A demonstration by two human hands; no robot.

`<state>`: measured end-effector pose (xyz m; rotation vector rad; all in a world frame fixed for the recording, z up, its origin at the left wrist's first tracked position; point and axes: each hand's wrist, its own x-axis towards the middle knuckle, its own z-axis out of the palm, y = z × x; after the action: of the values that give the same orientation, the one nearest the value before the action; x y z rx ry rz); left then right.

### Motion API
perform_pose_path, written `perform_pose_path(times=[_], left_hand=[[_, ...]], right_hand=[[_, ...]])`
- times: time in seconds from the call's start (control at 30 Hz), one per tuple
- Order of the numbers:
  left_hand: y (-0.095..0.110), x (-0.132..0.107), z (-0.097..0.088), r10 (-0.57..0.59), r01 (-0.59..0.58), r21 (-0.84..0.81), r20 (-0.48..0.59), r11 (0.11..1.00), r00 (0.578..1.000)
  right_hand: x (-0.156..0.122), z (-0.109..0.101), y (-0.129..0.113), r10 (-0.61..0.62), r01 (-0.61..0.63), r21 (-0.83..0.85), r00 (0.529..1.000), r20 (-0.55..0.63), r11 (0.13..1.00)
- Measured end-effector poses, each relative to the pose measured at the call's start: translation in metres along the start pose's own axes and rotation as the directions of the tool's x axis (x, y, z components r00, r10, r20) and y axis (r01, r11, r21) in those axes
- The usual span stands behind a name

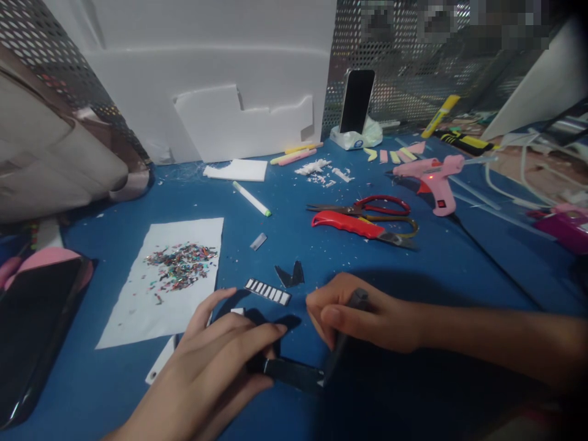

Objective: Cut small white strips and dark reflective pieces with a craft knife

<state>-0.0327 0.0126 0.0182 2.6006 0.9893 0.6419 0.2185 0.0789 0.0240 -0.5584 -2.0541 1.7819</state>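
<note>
My left hand [215, 367] grips a flat black strip [296, 375] near its left end, thumb on the near side, the other fingers bent over it. In my right hand [351, 312] is a thick dark marker [340, 355], slanting down so its lower end is at the right end of the strip, where a small pale patch shows. Whether the two touch is hard to tell in the shadow. Just beyond my fingers lie a black strip with white bars [268, 292] and a small V-shaped black piece [291, 275]. A white piece [237, 311] is mostly hidden behind my left hand.
White paper [131, 306] bears colourful bits [184, 264]. A dark phone [41, 324] lies far left. Farther back are a green-tipped white pen [252, 199], scissors [367, 208], a red-handled cutter [349, 225], a pink glue gun [434, 177] with trailing cord, and a propped phone [358, 101].
</note>
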Motion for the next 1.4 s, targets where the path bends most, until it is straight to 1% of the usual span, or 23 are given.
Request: perform_pose_path(times=[0.07, 0.1, 0.2, 0.23, 0.33, 0.47, 0.6, 0.7, 0.73, 0.83, 0.87, 0.97, 1.0, 1.1, 1.23, 1.33, 1.4], left_hand=[[-0.0003, 0.0, 0.0, 0.0, 0.0, 0.008, -0.003, 1.0, 1.0], [-0.0002, 0.0, 0.0, 0.0, 0.0, 0.01, -0.005, 1.0, 1.0], [0.0006, 0.0, -0.0001, 0.006, -0.006, -0.001, 0.0, 1.0, 1.0], [0.0009, 0.0001, -0.0001, 0.002, -0.002, -0.005, -0.002, 1.0, 1.0], [0.0011, 0.0005, 0.0002, -0.009, 0.009, 0.002, -0.009, 1.0, 1.0], [0.0005, 0.0012, -0.0002, 0.017, -0.017, 0.005, 0.003, 1.0, 1.0], [0.0007, 0.0019, -0.0007, -0.009, 0.009, 0.011, 0.01, 1.0, 1.0], [0.001, 0.0019, -0.0002, -0.01, 0.01, 0.016, -0.002, 1.0, 1.0], [0.001, 0.0016, 0.0, -0.01, 0.01, 0.019, -0.006, 1.0, 1.0], [0.0006, -0.0002, 0.0004, -0.008, 0.009, 0.035, -0.012, 0.999, 1.0], [0.0004, -0.0007, 0.0004, -0.005, 0.005, 0.036, -0.008, 0.999, 1.0], [-0.0004, -0.0008, 0.0004, 0.012, -0.012, 0.031, 0.001, 0.999, 1.0], [-0.0006, -0.0003, 0.0004, 0.011, -0.011, 0.032, 0.002, 0.999, 1.0], [-0.0006, 0.0012, 0.0001, 0.007, -0.007, 0.034, 0.002, 0.999, 1.0], [0.0001, 0.0008, -0.0003, 0.003, -0.003, 0.023, 0.002, 1.0, 1.0], [0.0001, 0.0003, 0.0, -0.006, 0.006, 0.028, 0.011, 1.0, 1.0], [-0.0002, 0.0006, 0.0005, -0.008, 0.008, 0.028, 0.007, 1.0, 1.0]], right_hand=[[0.0002, 0.0002, 0.0001, -0.009, 0.009, -0.005, 0.999, -0.053, 1.0], [0.0004, 0.0002, 0.0001, -0.006, 0.006, -0.005, 0.998, -0.057, 1.0], [0.0011, -0.0001, -0.0003, 0.01, -0.01, 0.006, 1.0, 0.01, 1.0], [0.0013, -0.0002, -0.0004, 0.006, -0.006, 0.006, 1.0, 0.008, 1.0], [0.0017, -0.0007, -0.0009, -0.002, 0.001, -0.004, 0.999, -0.054, 1.0], [0.001, -0.001, -0.0012, 0.024, -0.024, 0.011, 0.999, 0.032, 1.0], [0.0002, -0.0007, -0.001, -0.006, 0.006, 0.007, 0.999, -0.049, 1.0], [-0.0004, -0.0006, -0.0004, 0.009, -0.009, 0.025, 1.0, 0.014, 1.0], [-0.0005, -0.0007, -0.0002, 0.006, -0.006, 0.03, 1.0, 0.019, 1.0], [-0.0002, -0.0011, 0.0007, -0.012, 0.013, 0.028, 0.999, -0.045, 1.0], [0.0001, -0.0013, 0.0009, -0.008, 0.01, 0.028, 0.999, -0.043, 1.0], [0.0012, -0.0016, 0.0015, 0.009, -0.009, 0.038, 1.0, 0.021, 0.999], [0.0015, -0.0015, 0.0016, 0.003, -0.004, 0.038, 1.0, 0.015, 0.999], [0.0017, -0.0012, 0.0011, -0.017, 0.019, 0.032, 0.998, -0.059, 0.999], [0.0014, -0.0008, 0.0, -0.01, 0.01, 0.042, 1.0, 0.015, 0.999], [0.0013, -0.0009, 0.0003, -0.024, 0.026, 0.025, 0.999, -0.042, 0.999], [0.0011, -0.001, 0.0011, -0.017, 0.018, 0.024, 0.999, -0.038, 1.0]])
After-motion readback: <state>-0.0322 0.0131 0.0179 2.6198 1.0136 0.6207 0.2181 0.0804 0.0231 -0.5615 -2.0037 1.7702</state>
